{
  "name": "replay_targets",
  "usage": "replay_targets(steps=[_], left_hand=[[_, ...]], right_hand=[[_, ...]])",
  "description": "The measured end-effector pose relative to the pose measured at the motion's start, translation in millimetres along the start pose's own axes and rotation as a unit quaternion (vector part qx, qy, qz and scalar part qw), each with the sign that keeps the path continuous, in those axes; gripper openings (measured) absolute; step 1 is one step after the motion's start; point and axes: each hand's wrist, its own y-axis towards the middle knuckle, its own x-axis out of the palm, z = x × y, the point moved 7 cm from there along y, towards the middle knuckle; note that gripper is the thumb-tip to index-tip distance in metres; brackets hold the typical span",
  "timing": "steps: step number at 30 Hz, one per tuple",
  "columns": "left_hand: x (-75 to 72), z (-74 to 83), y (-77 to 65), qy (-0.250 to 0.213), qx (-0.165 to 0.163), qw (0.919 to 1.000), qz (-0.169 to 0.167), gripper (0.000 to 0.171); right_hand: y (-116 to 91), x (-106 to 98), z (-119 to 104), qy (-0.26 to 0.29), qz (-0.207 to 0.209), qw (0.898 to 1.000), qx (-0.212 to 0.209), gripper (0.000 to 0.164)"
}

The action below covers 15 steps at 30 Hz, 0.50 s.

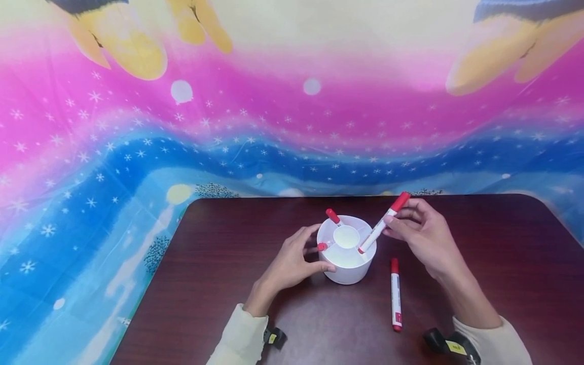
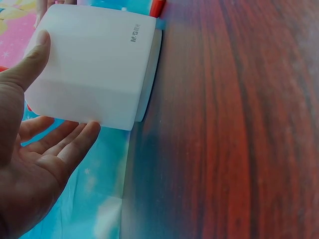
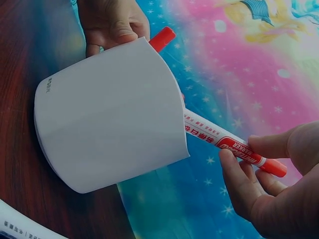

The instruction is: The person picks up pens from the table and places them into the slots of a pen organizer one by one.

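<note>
A white round pen holder (image 1: pixel 348 274) with a round middle cup and dividers stands on the table. Around its left side my left hand (image 1: pixel 292 256) holds it, thumb at the front and fingers behind, as the left wrist view also shows on the white wall (image 2: pixel 94 64). Between thumb and fingers, my right hand (image 1: pixel 422 230) pinches a red-capped whiteboard marker (image 1: pixel 378 230) near its cap. This marker slants, cap up, its lower end inside the holder's right compartment. Two other red-capped markers stand in the holder, one at the back (image 1: pixel 333 216) and one at the left (image 1: pixel 322 247).
Another red-capped marker (image 1: pixel 396 299) lies on the dark wooden table (image 1: pixel 219 253), right of the holder and below my right hand. A colourful patterned cloth (image 1: pixel 283 121) hangs behind the table's back edge and down its left side.
</note>
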Motion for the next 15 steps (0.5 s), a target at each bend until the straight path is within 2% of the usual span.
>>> replay_targets(steps=[10, 15], left_hand=[[-0.3, 0.9, -1.3, 0.001, -0.001, 1.0, 0.001, 0.097], [0.0, 2.2, -1.9, 0.005, 0.004, 1.0, 0.002, 0.096]], right_hand=[[0.9, 6.3, 3.4, 0.018, -0.011, 1.0, 0.0, 0.038], [0.3, 8.1, 3.8, -0.004, -0.012, 1.0, -0.003, 0.041]])
